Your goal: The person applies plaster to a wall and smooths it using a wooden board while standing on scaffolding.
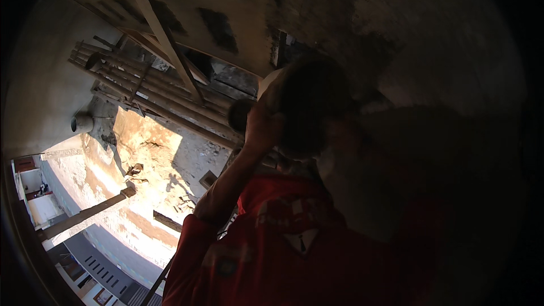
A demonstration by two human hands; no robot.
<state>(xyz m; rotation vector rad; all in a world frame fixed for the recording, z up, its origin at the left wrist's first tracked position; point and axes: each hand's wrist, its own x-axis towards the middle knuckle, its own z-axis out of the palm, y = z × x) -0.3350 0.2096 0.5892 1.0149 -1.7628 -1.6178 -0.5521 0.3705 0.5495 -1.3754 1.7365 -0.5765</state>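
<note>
My left hand (262,133) grips the side of a dark, rounded container (306,102), probably a bucket, held up in the middle of the view; its contents are too dark to make out. My right hand (340,133) is at the container's right side, deep in shadow, its fingers unclear. A smaller dark round object (239,115) is just left of the container, beside wooden poles. My red sleeves and shirt fill the lower middle.
A scaffold of long poles (164,107) runs across the left, with a slanting beam (161,34) above. A grey bucket (82,123) is near the left wall (45,90). Sunlit, debris-strewn ground (150,158) lies far below. A dark plastered wall (430,68) occupies the right.
</note>
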